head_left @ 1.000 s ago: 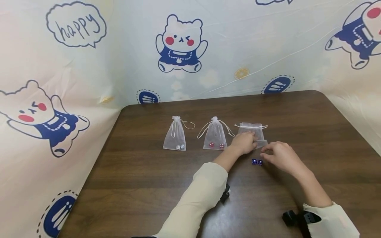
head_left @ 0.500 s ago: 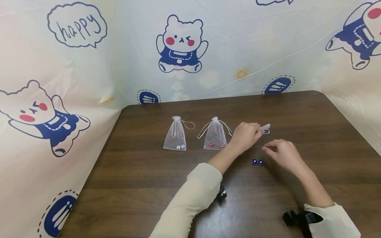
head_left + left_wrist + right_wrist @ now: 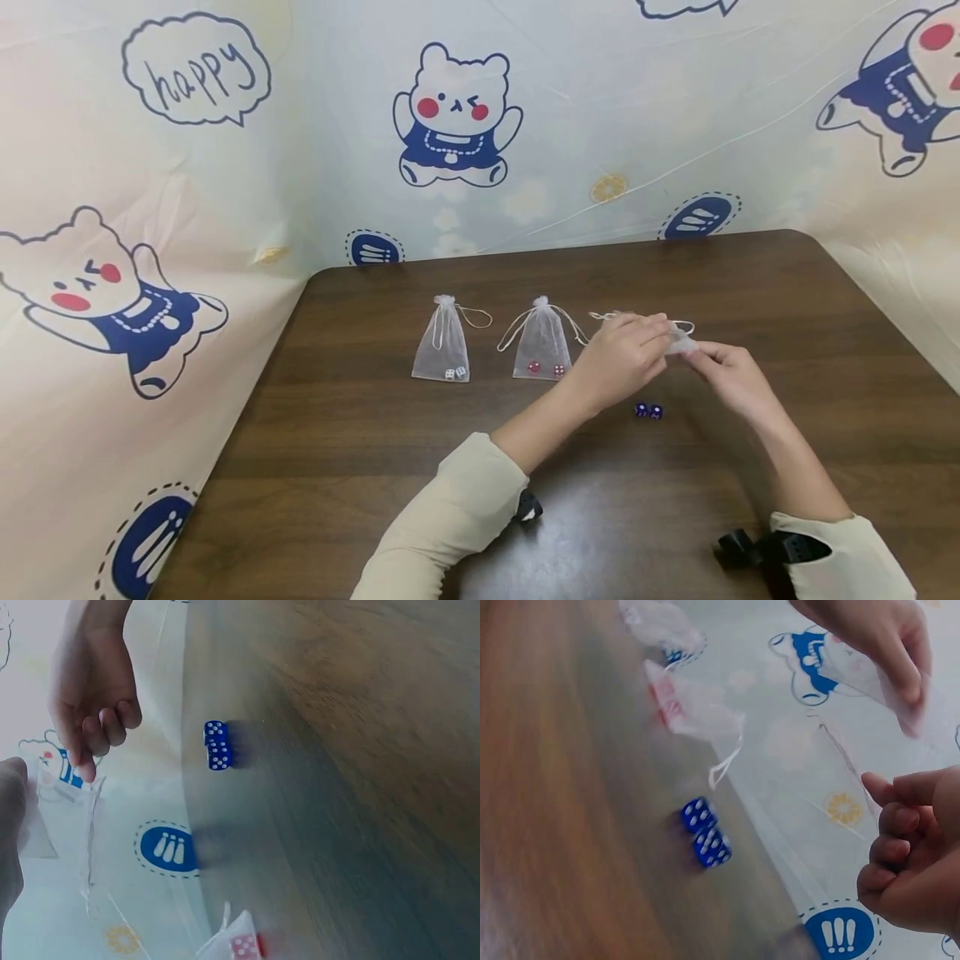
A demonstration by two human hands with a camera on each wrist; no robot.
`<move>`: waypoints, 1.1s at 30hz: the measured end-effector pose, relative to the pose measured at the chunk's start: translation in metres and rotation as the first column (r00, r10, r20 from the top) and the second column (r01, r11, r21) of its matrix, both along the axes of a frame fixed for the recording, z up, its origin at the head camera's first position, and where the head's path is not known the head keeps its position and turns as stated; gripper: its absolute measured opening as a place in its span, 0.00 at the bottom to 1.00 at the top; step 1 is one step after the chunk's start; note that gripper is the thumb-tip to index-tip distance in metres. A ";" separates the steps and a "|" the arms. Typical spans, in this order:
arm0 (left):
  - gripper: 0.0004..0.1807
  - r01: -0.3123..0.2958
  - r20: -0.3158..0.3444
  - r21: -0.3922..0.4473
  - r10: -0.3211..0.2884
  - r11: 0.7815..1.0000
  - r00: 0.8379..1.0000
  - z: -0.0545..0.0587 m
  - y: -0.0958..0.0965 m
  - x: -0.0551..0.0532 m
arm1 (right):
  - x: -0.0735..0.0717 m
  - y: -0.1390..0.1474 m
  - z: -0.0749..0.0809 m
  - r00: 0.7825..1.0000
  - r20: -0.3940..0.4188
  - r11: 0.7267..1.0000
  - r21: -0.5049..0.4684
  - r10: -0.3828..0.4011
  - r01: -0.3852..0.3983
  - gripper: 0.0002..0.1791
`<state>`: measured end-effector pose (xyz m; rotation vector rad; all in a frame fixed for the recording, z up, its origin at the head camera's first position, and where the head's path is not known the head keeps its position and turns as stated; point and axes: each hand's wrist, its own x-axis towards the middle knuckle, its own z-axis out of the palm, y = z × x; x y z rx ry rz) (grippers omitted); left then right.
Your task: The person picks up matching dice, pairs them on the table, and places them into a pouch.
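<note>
A small white mesh drawstring pouch (image 3: 681, 342) is held up between the two hands, above the table. My left hand (image 3: 622, 354) grips the pouch's body, hiding much of it. My right hand (image 3: 731, 379) pinches its right edge between thumb and forefinger, the other fingers curled in, as the right wrist view also shows. White cord loops stick out on both sides of the pouch. Below the hands, two blue dice (image 3: 648, 411) with white dots lie side by side on the table; both wrist views show them close up (image 3: 217, 746).
On the brown wooden table (image 3: 360, 450), left of the hands, lie two more mesh pouches with drawn necks. One pouch (image 3: 441, 342) contains two white dice, the other pouch (image 3: 542, 337) two red ones. A patterned cloth (image 3: 315, 167) hangs behind the table.
The third pouch lay flat under the left hand; the left hand has lifted it off the table. The right hand has moved up and taken hold of its edge. The blue dice stayed put.
</note>
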<state>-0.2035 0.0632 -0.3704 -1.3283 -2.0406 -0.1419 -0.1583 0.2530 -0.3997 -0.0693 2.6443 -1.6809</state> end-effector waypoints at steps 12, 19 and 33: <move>0.17 0.068 -0.358 -0.153 -0.119 0.986 0.926 -0.003 -0.004 0.022 | 0.001 -0.001 0.004 0.995 0.066 0.826 -0.564 0.073 -0.023 0.17; 0.18 0.046 -0.365 -0.189 -0.113 0.981 0.924 -0.015 -0.004 0.030 | -0.002 -0.004 0.002 0.998 0.037 0.914 -0.405 0.046 -0.027 0.09; 0.17 0.180 -0.133 -0.026 -0.182 0.983 0.974 -0.011 -0.015 0.026 | 0.001 -0.012 0.016 0.959 -0.124 0.946 -0.239 -0.254 0.220 0.04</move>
